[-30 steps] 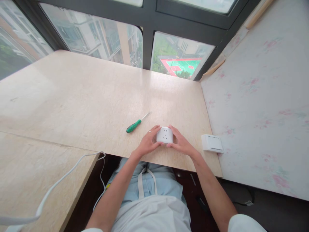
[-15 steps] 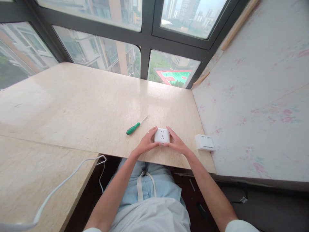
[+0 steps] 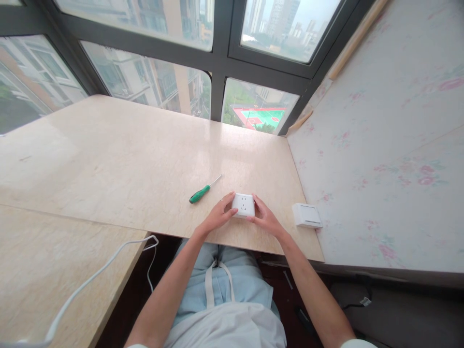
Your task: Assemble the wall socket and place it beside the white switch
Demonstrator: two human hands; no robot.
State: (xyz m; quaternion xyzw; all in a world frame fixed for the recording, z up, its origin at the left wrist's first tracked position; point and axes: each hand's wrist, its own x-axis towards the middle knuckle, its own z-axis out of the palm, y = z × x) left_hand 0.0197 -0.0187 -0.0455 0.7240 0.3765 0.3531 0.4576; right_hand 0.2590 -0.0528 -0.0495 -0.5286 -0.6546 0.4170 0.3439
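A white wall socket [image 3: 243, 204] with slots in its face lies face up on the stone-look ledge, between my two hands. My left hand [image 3: 219, 212] grips its left side, the thumb resting on the lower left of the face. On the right side my right hand [image 3: 266, 215] holds it, fingers along the edge and thumb at the lower right corner. Beyond my left hand lies a screwdriver [image 3: 199, 194] with a green handle, its thin shaft pointing up and to the right. The underside of the socket is hidden.
A white switch box [image 3: 307, 215] stands at the right against the flowered wall [image 3: 380, 169]. Dark window frames [image 3: 217, 96] border the ledge [image 3: 126, 164] at the back. A white cable [image 3: 97, 274] runs over the lower surface at the left.
My left thumb has moved from the socket's front edge up onto its face. My right fingers have shifted slightly along the side. The screwdriver lies as before.
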